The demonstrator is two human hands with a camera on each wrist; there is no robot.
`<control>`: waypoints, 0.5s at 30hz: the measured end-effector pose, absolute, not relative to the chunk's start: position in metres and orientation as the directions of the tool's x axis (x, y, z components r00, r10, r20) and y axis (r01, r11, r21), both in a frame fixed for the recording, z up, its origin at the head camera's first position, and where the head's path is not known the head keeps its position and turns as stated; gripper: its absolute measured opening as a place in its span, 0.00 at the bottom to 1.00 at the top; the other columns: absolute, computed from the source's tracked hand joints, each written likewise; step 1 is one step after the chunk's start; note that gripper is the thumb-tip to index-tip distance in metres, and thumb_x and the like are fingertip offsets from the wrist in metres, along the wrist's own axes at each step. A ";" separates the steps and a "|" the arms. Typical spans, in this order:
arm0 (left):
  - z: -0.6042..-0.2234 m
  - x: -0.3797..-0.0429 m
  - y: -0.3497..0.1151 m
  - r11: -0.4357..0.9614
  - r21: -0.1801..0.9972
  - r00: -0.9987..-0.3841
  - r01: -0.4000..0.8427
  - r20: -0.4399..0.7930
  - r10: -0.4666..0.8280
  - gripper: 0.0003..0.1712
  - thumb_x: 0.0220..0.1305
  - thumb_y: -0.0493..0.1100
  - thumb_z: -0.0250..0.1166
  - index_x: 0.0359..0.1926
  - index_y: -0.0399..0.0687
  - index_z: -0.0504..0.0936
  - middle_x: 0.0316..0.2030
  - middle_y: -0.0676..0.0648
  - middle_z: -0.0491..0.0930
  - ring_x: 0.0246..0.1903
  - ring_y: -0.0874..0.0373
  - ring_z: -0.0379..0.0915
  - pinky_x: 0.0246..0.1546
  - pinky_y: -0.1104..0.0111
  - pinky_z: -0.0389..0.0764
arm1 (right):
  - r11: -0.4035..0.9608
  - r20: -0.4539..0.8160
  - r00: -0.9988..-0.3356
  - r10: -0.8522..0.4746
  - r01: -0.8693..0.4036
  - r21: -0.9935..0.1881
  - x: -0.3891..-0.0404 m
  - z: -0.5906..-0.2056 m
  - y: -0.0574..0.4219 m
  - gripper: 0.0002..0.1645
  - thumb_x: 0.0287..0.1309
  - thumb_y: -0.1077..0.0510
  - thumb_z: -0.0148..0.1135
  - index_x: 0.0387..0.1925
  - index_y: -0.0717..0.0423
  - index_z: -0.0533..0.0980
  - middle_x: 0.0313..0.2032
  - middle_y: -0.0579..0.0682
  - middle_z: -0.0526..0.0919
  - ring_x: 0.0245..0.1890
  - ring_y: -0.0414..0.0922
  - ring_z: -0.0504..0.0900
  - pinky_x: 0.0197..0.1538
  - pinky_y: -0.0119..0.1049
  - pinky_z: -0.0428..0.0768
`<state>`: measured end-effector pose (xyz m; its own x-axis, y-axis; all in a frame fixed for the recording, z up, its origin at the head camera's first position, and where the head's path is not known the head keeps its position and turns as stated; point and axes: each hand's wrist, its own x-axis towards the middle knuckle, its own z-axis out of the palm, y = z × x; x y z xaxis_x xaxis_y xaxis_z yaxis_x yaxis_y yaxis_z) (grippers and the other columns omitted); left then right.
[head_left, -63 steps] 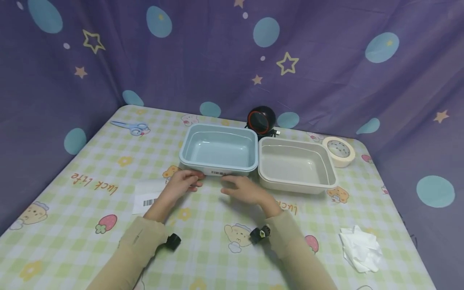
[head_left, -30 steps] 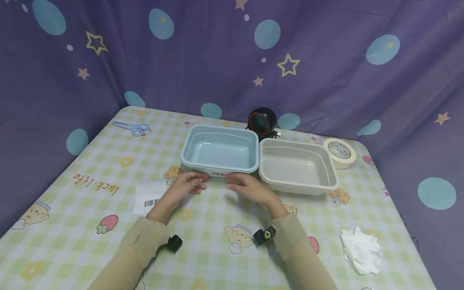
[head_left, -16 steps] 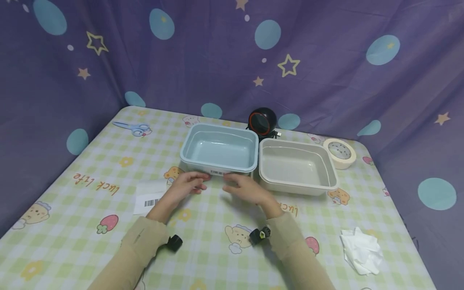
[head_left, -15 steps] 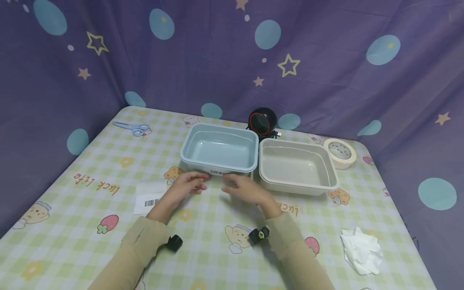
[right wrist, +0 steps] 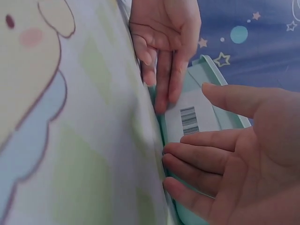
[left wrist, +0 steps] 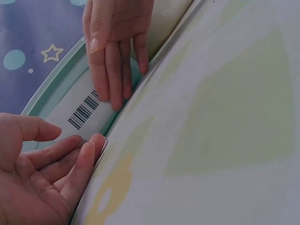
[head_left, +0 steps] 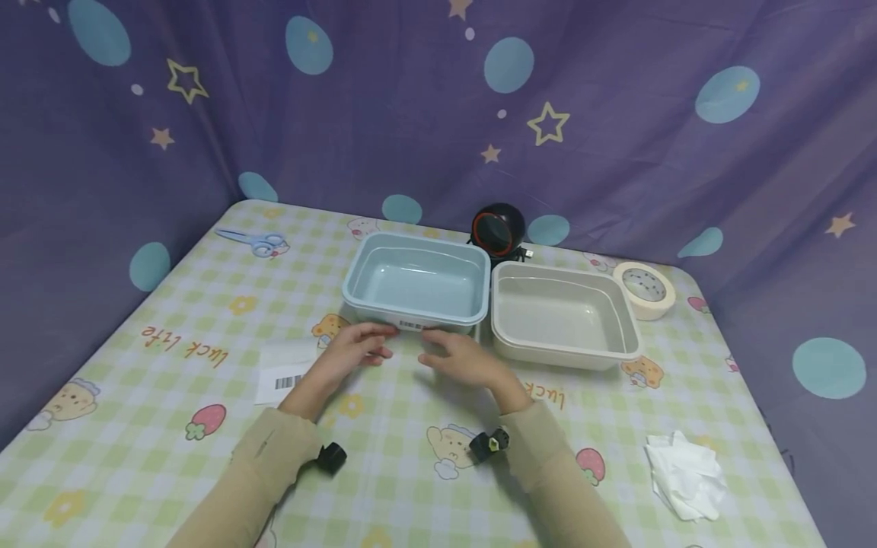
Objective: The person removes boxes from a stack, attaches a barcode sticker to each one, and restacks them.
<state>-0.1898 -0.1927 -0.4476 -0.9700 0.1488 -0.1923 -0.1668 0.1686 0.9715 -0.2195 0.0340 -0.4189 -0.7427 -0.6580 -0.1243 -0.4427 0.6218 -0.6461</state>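
Observation:
A light blue plastic basin (head_left: 418, 288) stands toward the back of the table. On its near side is a white barcode label (left wrist: 86, 110), also facing the right wrist view. My left hand (head_left: 348, 354) lies at the left end of this label, fingertips at the basin's wall with the fingers loosely extended. From the other side, my right hand (head_left: 464, 359) reaches to the label's right end, its fingers (right wrist: 201, 157) nearly straight and spread against the wall. Neither hand curls round anything. The barcode shows between the two sets of fingertips.
A grey-white basin (head_left: 565, 312) stands right of the blue one, with a tape roll (head_left: 645, 291) beyond it. Behind is a black round device (head_left: 498, 230). Scissors (head_left: 253, 242) lie back left, a barcode paper (head_left: 281, 365) by my left wrist, crumpled tissue (head_left: 685, 476) front right.
Since one second ago my right hand has shifted slightly left along the label, and the blue basin's near side has moved slightly back. My left hand has stayed almost where it was.

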 end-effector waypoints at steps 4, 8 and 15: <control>-0.448 -0.190 -0.192 0.161 0.970 -0.969 -0.179 -0.203 0.141 0.22 0.70 0.33 0.49 0.62 0.27 0.68 0.61 0.29 0.70 0.35 0.67 0.79 0.38 0.77 0.82 | 0.624 -0.143 -0.743 -0.653 -0.422 -0.658 -0.221 -0.418 0.040 0.32 0.68 0.48 0.54 0.67 0.59 0.66 0.66 0.57 0.72 0.67 0.53 0.70 0.70 0.48 0.66; -0.448 -0.191 -0.192 0.162 0.969 -0.969 -0.186 -0.208 0.131 0.22 0.70 0.33 0.49 0.62 0.27 0.68 0.62 0.29 0.70 0.35 0.67 0.80 0.38 0.77 0.82 | 0.645 -0.186 -0.750 -0.635 -0.382 -0.662 -0.221 -0.415 0.046 0.32 0.68 0.47 0.53 0.68 0.56 0.65 0.66 0.54 0.72 0.66 0.53 0.71 0.59 0.49 0.77; -0.448 -0.191 -0.195 0.162 0.971 -0.972 -0.177 -0.198 0.127 0.22 0.69 0.32 0.48 0.62 0.26 0.68 0.61 0.28 0.70 0.35 0.67 0.80 0.38 0.76 0.83 | 0.669 -0.209 -0.751 -0.626 -0.380 -0.639 -0.219 -0.411 0.045 0.32 0.68 0.45 0.53 0.68 0.55 0.65 0.66 0.54 0.72 0.64 0.53 0.73 0.49 0.47 0.83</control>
<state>-0.1908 -0.1949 -0.4480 -0.9719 0.1270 -0.1983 -0.1768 0.1623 0.9708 -0.2192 0.0452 -0.4114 -0.7513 -0.6261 -0.2086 -0.3801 0.6689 -0.6388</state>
